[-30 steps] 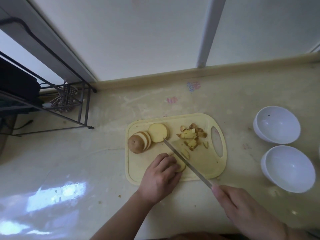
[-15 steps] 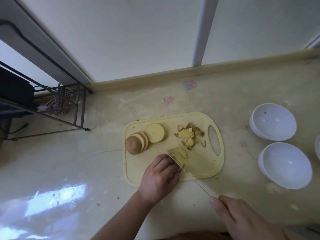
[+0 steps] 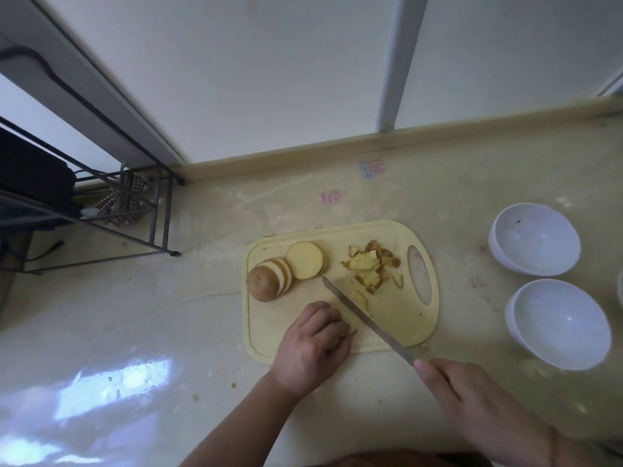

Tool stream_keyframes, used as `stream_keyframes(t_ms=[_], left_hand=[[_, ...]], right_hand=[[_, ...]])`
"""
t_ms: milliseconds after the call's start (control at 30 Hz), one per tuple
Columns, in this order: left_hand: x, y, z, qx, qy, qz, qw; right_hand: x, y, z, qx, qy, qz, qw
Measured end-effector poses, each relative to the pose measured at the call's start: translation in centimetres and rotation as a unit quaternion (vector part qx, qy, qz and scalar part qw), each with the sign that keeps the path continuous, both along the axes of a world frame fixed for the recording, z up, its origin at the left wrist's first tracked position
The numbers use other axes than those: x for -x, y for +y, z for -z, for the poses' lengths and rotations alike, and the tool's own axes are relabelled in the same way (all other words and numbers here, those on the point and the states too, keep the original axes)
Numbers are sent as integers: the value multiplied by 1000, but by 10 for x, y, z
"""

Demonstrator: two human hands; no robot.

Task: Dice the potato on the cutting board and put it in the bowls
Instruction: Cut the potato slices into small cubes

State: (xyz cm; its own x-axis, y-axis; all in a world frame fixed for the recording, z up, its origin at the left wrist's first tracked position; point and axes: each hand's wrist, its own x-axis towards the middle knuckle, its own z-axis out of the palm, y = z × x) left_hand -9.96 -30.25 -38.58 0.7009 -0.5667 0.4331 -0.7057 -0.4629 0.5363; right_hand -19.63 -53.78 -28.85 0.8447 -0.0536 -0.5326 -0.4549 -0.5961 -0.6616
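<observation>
Knife [image 3: 367, 321] swung forward; left hand [image 3: 312, 348] seemingly pins potato

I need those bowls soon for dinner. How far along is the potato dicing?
Roughly midway. Done: a pile of diced pieces sits near the cutting board handle. In hand: the left hand pins a slice while the right hand holds the knife across the board. Left: the sliced potato rounds and end piece are uncut, and both white bowls are empty.
</observation>
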Motion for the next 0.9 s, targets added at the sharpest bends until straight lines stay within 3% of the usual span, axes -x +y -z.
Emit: stream_keyframes(t_ms=[167, 300, 467, 567, 667, 900], left_hand=[[4, 7, 2, 6, -11, 9, 1000], [5, 8, 5, 3, 3, 12, 1000], [5, 8, 6, 5, 8, 13, 1000], [5, 8, 5, 8, 11, 11, 1000], [4, 6, 3, 12, 14, 10, 1000], [4, 7, 2, 13, 9, 13, 1000]], right_hand=[[6, 14, -12, 23, -4, 38, 999], [10, 23, -18, 46, 63, -4, 997], [17, 25, -18, 72, 53, -2, 996], [21, 26, -13, 148, -78, -29, 985], [20, 30, -6, 75, -11, -26, 997], [9, 17, 3, 12, -23, 1, 1000]])
